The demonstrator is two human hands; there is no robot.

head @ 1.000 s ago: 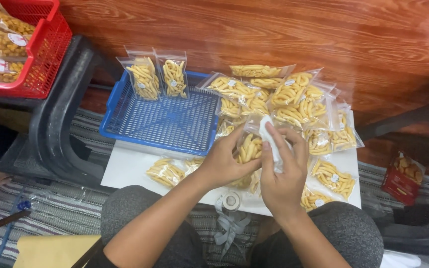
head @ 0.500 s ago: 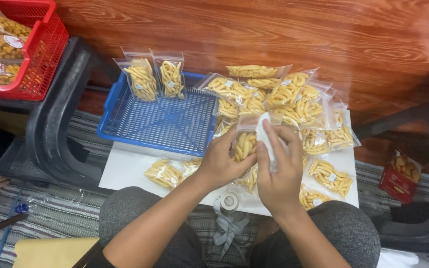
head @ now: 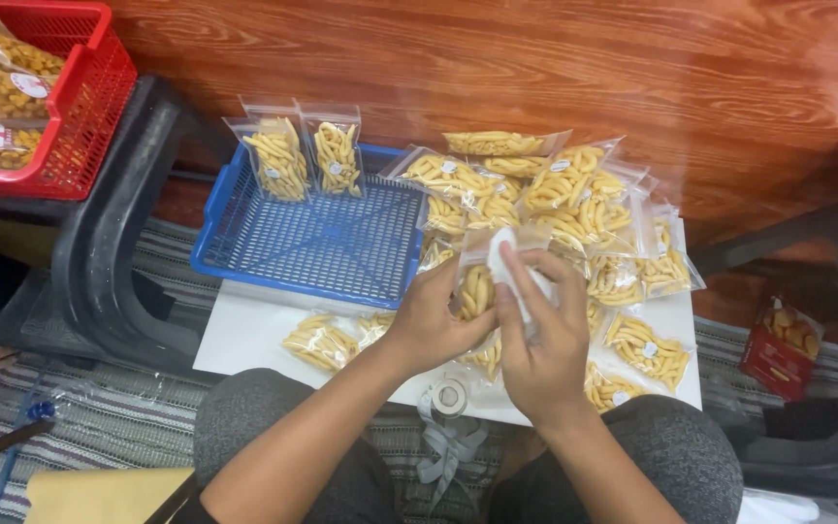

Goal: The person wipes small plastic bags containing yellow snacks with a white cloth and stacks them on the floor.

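My left hand [head: 431,320] grips a clear bag of yellow stick snacks [head: 477,288] over the white board [head: 244,335] on my lap. My right hand [head: 541,335] pinches a small white piece [head: 504,254] at the bag's top edge. A heap of filled snack bags [head: 555,199] lies just beyond my hands. Two filled bags [head: 305,155] stand upright at the far edge of the blue mesh tray [head: 322,243]. More bags lie flat on the board, one to the left [head: 320,342] and some to the right [head: 648,351].
A red basket [head: 80,107] with bagged snacks stands on a dark chair at far left. A roll of tape [head: 450,396] lies at the board's near edge. A red snack packet [head: 778,349] sits on the floor at right. A wooden wall rises behind.
The view has shifted slightly. My hands have stayed on the same bag, with the right fingers working along its top edge.
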